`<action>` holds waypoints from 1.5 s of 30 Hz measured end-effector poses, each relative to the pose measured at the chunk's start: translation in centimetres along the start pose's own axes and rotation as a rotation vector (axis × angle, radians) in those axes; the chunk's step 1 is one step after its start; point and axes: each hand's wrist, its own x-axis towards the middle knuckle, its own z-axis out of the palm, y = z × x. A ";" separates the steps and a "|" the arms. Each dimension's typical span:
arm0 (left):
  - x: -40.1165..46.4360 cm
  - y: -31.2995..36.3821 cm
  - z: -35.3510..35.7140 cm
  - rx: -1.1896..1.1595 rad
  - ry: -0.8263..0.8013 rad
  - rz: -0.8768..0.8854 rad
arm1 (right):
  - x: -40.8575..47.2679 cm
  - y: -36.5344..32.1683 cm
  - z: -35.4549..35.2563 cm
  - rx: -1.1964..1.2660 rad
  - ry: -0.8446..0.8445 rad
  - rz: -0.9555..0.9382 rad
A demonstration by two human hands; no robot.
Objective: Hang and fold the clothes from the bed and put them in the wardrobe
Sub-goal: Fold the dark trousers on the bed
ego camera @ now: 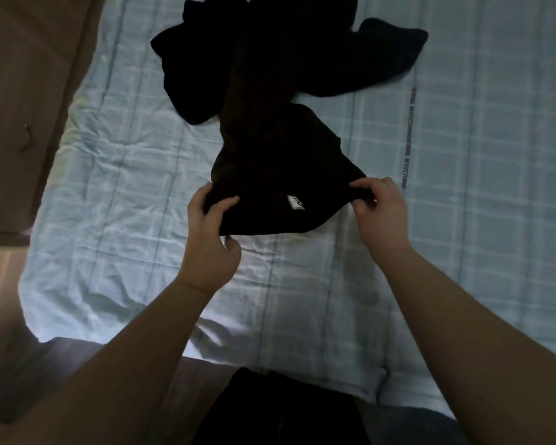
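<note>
The garment is seen as plain black, marked only by a small white label with dark lettering. The bed is covered in pale blue-white cloth crossed by a check of darker blue-grey lines, with one strip of dark printed lettering. Brown wood tones are shown by the floor and wardrobe.

A line of small dark lettering runs lengthwise along one stripe of the pale checked bedsheet, repeating a single word; it seems to read "AFFECTION", though the letters are blurred and turned sideways. A small white label sits sewn on the black garment near its lower edge, bearing a dark mark too small to read.
</note>
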 end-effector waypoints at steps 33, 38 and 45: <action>6.0 38.3 -26.5 -0.302 0.114 0.310 | -9.1 -28.8 -37.9 0.014 0.178 -0.129; 5.0 46.0 -24.2 -0.159 0.181 0.437 | -7.9 -27.8 -46.2 0.198 0.356 -0.232; 4.9 56.5 -24.9 0.094 0.478 0.636 | -5.3 -30.5 -56.1 0.241 0.489 -0.507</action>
